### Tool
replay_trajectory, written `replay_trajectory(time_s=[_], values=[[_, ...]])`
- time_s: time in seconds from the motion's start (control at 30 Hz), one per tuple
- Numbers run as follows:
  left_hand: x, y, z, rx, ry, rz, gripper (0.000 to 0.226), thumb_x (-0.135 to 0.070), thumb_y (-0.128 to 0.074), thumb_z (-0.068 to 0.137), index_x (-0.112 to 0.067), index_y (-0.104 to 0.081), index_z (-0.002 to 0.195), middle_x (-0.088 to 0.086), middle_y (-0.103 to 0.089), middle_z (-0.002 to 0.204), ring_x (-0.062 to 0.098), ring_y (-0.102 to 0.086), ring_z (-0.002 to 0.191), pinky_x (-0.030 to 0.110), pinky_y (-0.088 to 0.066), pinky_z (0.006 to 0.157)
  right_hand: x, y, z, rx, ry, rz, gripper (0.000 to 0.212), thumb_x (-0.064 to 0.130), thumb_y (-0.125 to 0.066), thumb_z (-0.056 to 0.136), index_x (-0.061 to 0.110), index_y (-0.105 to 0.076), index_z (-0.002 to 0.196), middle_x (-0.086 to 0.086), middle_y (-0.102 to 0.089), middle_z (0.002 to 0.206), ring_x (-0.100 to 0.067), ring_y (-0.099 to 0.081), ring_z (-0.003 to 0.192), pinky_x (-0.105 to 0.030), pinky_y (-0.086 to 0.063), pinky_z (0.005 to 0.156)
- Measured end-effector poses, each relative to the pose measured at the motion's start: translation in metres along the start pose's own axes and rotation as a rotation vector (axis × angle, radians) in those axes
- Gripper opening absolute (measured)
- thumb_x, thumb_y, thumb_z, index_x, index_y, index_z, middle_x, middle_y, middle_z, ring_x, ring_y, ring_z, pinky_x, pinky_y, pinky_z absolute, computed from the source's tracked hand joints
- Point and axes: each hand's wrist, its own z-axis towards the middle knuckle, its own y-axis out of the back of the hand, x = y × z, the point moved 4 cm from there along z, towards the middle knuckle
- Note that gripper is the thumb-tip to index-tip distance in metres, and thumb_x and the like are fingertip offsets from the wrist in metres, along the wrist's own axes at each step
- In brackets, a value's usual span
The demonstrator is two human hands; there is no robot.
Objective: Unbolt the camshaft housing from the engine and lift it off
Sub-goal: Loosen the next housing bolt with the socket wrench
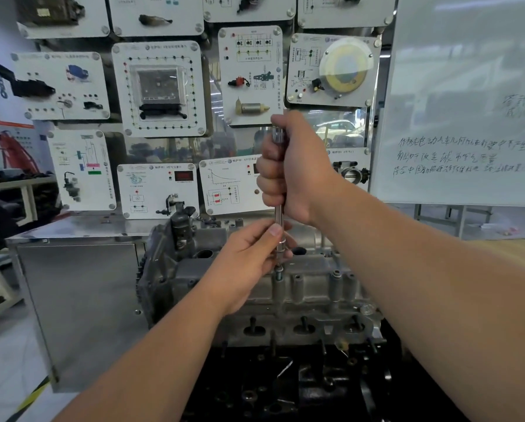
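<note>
The camshaft housing [285, 284] sits on top of the engine [300, 327], low in the middle of the view, a grey cast piece with a row of raised bolt towers along its near edge. From one tower near its centre a bolt [278, 273] stands up, its head raised clear of the tower. Directly above it, at 12 o'clock from the bolt, a long chrome socket extension [279, 217] stands upright with its lower end right over the bolt head; whether the socket is seated on the head cannot be made out.

The left hand [249, 257] comes in from 7 o'clock and pinches the lower part of the extension between thumb and curled fingers, just above the bolt. The right hand [291, 166] comes in from 4 o'clock and is clenched in a full fist around the upper part of the tool, with the top end poking out above the thumb.

Below the housing, at 6 o'clock, the engine's dark lower part carries loose nuts and studs. At 9 o'clock from the engine stands a grey metal cabinet [75, 300]. Behind it all, at 12 o'clock, a wall of white training panels [159, 89] shows mounted car parts. At 2 o'clock a whiteboard [468, 117] bears handwriting.
</note>
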Motion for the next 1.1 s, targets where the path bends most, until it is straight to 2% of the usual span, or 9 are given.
replay_trajectory(time_s=[0.1,0.2,0.3,0.43,0.53,0.7,0.8,0.97,1.1], values=[[0.001,0.000,0.000,-0.033,-0.012,0.052,0.033,-0.019,-0.053,0.104,-0.027,-0.078,0.085,0.000,-0.075,0.083,0.014,-0.071,0.082,0.027,-0.058,0.081,-0.001,0.001,-0.001,-0.006,0.027,-0.042,0.048,0.045,-0.038,0.100,0.022,-0.033,0.059,0.006,-0.022,0.049,-0.014,-0.014,0.043,-0.022,-0.018,0.043],[-0.004,0.000,0.001,-0.020,-0.007,0.146,0.017,-0.017,-0.058,0.102,-0.015,-0.069,0.090,-0.002,-0.075,0.081,0.016,-0.071,0.082,0.039,-0.062,0.089,-0.002,0.004,-0.002,-0.048,0.061,-0.063,0.046,0.046,-0.040,0.099,0.021,-0.037,0.061,0.004,-0.026,0.050,-0.015,-0.018,0.045,-0.024,-0.022,0.045],[-0.023,0.002,0.015,0.226,0.090,0.351,0.009,-0.019,-0.062,0.100,-0.015,-0.067,0.094,-0.005,-0.077,0.088,0.015,-0.073,0.090,0.045,-0.058,0.097,0.000,0.005,-0.001,0.056,0.055,-0.051,0.050,0.045,-0.035,0.099,0.020,-0.032,0.056,0.004,-0.021,0.047,-0.015,-0.014,0.045,-0.026,-0.017,0.048],[-0.044,0.004,0.038,0.667,0.366,0.447,0.012,-0.024,-0.068,0.090,-0.021,-0.072,0.101,-0.004,-0.078,0.104,0.012,-0.072,0.103,0.030,-0.057,0.097,-0.001,-0.001,0.001,0.266,-0.037,-0.039,0.047,0.046,-0.032,0.095,0.020,-0.027,0.055,0.005,-0.016,0.046,-0.011,-0.010,0.043,-0.021,-0.016,0.046],[-0.048,0.012,0.054,0.799,0.360,0.453,0.018,-0.013,-0.067,0.086,-0.024,-0.078,0.096,-0.001,-0.077,0.106,0.015,-0.071,0.108,0.033,-0.053,0.102,-0.003,-0.006,0.004,0.337,-0.064,-0.035,0.045,0.045,-0.036,0.090,0.019,-0.028,0.054,0.006,-0.018,0.043,-0.010,-0.012,0.040,-0.019,-0.018,0.044],[-0.026,0.013,0.058,0.905,0.374,0.255,0.028,-0.004,-0.065,0.085,-0.026,-0.081,0.088,0.002,-0.078,0.096,0.016,-0.073,0.099,0.028,-0.057,0.090,-0.002,-0.006,0.007,0.374,-0.105,0.001,0.040,0.047,-0.045,0.077,0.017,-0.033,0.052,0.005,-0.021,0.040,-0.011,-0.015,0.036,-0.018,-0.020,0.043],[-0.021,0.014,0.057,0.893,0.365,0.208,0.031,-0.001,-0.060,0.086,-0.023,-0.081,0.087,0.004,-0.078,0.093,0.019,-0.074,0.097,0.028,-0.060,0.080,-0.003,-0.006,0.010,0.279,-0.071,-0.006,0.041,0.046,-0.045,0.084,0.018,-0.040,0.054,0.004,-0.028,0.043,-0.013,-0.021,0.038,-0.023,-0.022,0.046],[-0.023,0.014,0.058,0.721,0.233,0.240,0.020,-0.005,-0.071,0.080,-0.023,-0.080,0.078,0.007,-0.077,0.084,0.021,-0.076,0.086,0.028,-0.061,0.068,0.012,0.004,0.009,-0.220,0.321,-0.335,0.034,0.039,-0.053,0.101,0.015,-0.057,0.077,0.000,-0.057,0.058,-0.016,-0.050,0.049,-0.028,-0.046,0.051],[-0.025,0.013,0.058,0.730,0.225,0.271,0.011,-0.017,-0.082,0.070,-0.019,-0.076,0.079,0.009,-0.076,0.084,0.023,-0.073,0.087,0.028,-0.058,0.069,0.008,-0.002,0.005,-0.191,0.366,-0.299,0.033,0.035,-0.051,0.105,0.014,-0.063,0.082,0.002,-0.053,0.058,-0.013,-0.047,0.047,-0.029,-0.044,0.049]])
